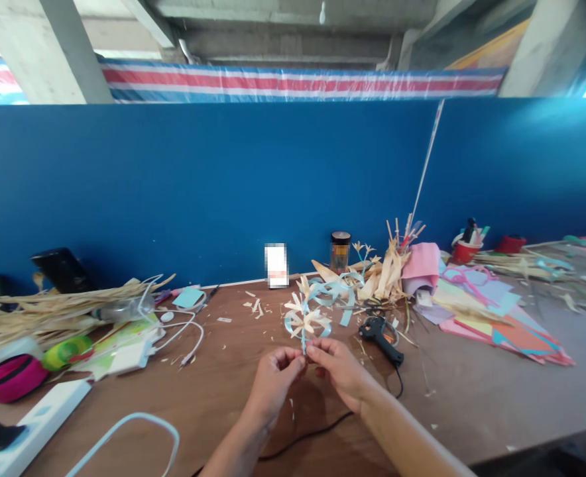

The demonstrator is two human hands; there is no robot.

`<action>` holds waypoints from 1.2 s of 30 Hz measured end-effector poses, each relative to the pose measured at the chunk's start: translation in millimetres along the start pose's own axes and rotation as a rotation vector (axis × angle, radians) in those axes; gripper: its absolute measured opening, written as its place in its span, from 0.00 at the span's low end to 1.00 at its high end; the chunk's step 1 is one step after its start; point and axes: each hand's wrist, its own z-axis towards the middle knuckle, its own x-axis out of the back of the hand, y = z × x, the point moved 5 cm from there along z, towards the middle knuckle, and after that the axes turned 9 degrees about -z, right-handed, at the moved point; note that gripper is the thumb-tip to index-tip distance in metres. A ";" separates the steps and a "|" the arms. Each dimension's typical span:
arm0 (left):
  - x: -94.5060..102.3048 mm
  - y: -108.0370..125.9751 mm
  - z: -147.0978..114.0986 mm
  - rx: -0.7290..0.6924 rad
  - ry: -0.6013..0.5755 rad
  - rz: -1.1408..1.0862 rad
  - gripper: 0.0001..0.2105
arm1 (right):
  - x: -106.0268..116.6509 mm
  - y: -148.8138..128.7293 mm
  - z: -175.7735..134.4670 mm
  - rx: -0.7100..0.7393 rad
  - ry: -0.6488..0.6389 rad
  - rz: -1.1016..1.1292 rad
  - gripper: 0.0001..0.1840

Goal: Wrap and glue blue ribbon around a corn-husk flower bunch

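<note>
Between my hands is a handmade flower point(309, 320) with pale, husk-like petals and a thin light-blue stem. My left hand point(279, 377) pinches the stem low down, thumb against fingertips. Just to its right, my right hand point(337, 368) pinches the same stem right under the petals. The two hands' fingertips nearly touch. Loops of light-blue ribbon point(330, 291) lie directly behind the flower. A black hot glue gun point(382, 339) rests on the table to the right of my right hand, its cord running down behind my forearm.
Dried husks point(387, 275) and a dark-lidded jar point(341, 252) stand at the back. Coloured paper sheets point(516, 331) spread to the right. A white power strip point(49, 424), cables and a pink pouch point(12, 379) occupy the left. A blue partition point(223, 179) closes off the table's far side.
</note>
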 end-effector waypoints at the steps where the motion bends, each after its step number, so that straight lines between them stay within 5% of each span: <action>1: -0.5 0.3 0.0 -0.005 -0.003 0.000 0.11 | -1.0 0.0 0.2 0.000 -0.005 0.008 0.15; 11: -2.5 -6.4 -6.1 0.126 -0.030 0.028 0.16 | 3.7 1.9 2.9 -0.028 0.047 0.140 0.14; 28: -1.9 -12.1 -2.8 -0.037 -0.009 0.076 0.12 | -2.4 0.9 -0.1 -0.002 0.079 -0.076 0.15; 32: -0.1 -11.1 -3.3 -0.059 0.015 0.003 0.11 | -6.5 -1.2 -5.5 -0.021 -0.027 0.049 0.19; 36: 0.9 -10.7 -2.7 -0.042 0.019 -0.019 0.11 | -0.2 -0.9 -4.2 -0.002 0.013 0.089 0.20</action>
